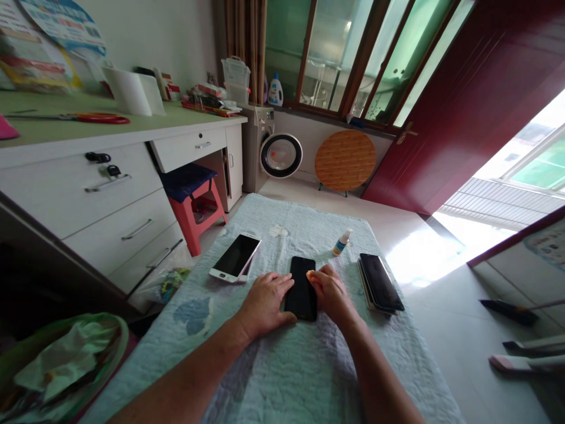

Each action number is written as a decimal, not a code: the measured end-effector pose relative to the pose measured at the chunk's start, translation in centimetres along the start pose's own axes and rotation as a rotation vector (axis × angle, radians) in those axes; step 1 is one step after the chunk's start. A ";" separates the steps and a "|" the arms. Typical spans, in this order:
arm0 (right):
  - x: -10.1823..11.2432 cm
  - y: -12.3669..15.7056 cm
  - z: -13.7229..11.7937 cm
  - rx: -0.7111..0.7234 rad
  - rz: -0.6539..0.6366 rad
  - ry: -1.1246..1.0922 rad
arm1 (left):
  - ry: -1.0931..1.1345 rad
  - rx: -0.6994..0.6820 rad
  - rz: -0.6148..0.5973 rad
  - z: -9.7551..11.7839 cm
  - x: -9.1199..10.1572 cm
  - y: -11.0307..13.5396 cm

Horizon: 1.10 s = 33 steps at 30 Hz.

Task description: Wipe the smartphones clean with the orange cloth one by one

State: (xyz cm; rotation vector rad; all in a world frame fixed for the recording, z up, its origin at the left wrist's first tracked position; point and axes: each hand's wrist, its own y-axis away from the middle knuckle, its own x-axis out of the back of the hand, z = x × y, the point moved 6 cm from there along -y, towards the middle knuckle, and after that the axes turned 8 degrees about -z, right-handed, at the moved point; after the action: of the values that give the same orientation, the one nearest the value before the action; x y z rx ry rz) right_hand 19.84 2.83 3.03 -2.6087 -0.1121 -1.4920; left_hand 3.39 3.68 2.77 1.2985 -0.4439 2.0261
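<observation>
One black, rectangular, glass-faced smartphone (pixel 301 292) lies flat between your hands on the pale blue-green quilted cloth (pixel 304 221), its long axis running away from you. Neither hand is clearly nearer: your left hand (pixel 267 298), thumb spread apart from the fingers, meets its left edge, while your right hand (pixel 330 290), fingertips pinched on a small soft-looking orange piece (pixel 311 275), has the phone just leftward, at its upper right edge.

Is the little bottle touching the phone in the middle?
Apart: the head view plainly shows a strip of pale cloth between the bottle and the middle phone.
</observation>
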 end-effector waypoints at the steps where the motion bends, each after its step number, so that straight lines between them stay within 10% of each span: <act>1: 0.0 -0.1 0.1 -0.011 0.014 0.004 | 0.000 -0.002 -0.001 0.0 0.0 0.0; 23: -0.3 2.8 -4.3 0.225 -0.421 -0.193 | 0.032 0.000 -0.046 -0.5 0.2 -0.4; 33: 0.3 0.4 0.7 0.039 -0.032 -0.092 | 0.041 -0.029 -0.021 -0.6 0.1 -0.1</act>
State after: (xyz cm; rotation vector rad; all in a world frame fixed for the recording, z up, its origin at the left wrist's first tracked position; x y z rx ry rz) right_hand 20.64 2.54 2.90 -2.6564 -0.1911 -1.3658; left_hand 3.00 4.12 2.54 1.2365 -0.4376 2.0183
